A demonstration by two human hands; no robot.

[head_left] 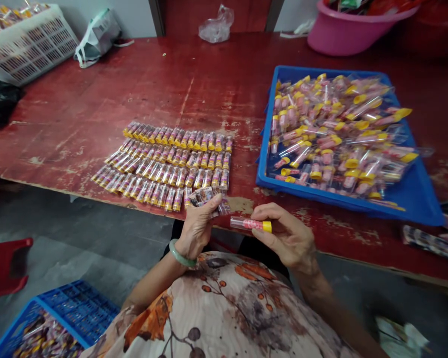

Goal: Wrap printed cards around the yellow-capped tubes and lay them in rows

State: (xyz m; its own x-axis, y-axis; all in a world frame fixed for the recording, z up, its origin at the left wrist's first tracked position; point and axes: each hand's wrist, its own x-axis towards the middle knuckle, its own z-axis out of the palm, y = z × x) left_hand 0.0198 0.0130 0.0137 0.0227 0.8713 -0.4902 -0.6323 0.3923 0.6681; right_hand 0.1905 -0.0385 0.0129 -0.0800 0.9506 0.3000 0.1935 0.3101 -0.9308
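Note:
My right hand [287, 233] pinches a clear tube [246, 223] with pink pellets inside and a yellow cap, held level over the table's front edge. Facing it, my left hand [198, 219] grips a small stack of printed plastic wrappers [205, 196], thumb on top. A green bangle circles the left wrist. Just beyond that hand, several neat rows of yellow-capped tubes with printed wraps [168, 161] lie side by side. At the right, a blue tray [263, 174] holds a loose heap of yellow-capped tubes [324, 129] with pink contents.
A worn red table [97, 104] spans the view. Toward the back are a white basket [33, 44], a grey-white bag [99, 37], a clear plastic bag [217, 25] and a pink tub [343, 32]. Below left stand a red stool [9, 266] and a blue crate [74, 303] of tubes.

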